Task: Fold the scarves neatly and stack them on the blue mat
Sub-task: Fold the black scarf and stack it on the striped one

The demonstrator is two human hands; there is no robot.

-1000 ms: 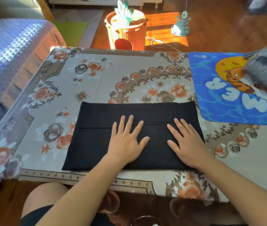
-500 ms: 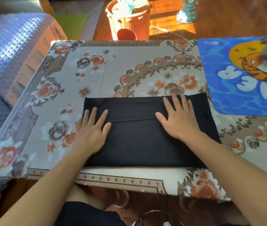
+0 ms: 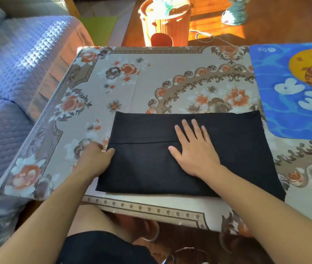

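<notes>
So far I have one black scarf [image 3: 199,168] lying flat in front of me on the flowered tablecloth [image 3: 141,88], near the table's front edge, and it looks part-folded: a straight edge of an upper layer runs across it from its left side to under my right palm. My left hand [image 3: 94,159] sits at the scarf's left edge with the thumb on top of the cloth and the fingers curled down at the side. I judge it is pinching that edge, though the fingers themselves are hidden from me. My right hand [image 3: 195,149] lies flat on the middle of the scarf, fingers straight and a little spread, pressing it down and holding nothing.

As I read it, the scarf is still a wide rectangle and needs at least one more fold across before it is compact enough to stack.

Farther off, to the right, the blue mat [image 3: 284,119] lies on the tablecloth, just beside the scarf's far right corner. The part of it I can see carries no scarf, but its right side runs out of view, so I cannot tell what may already be stacked there. So this scarf's folding is under way, and moving it onto the mat is still ahead of me.
</notes>
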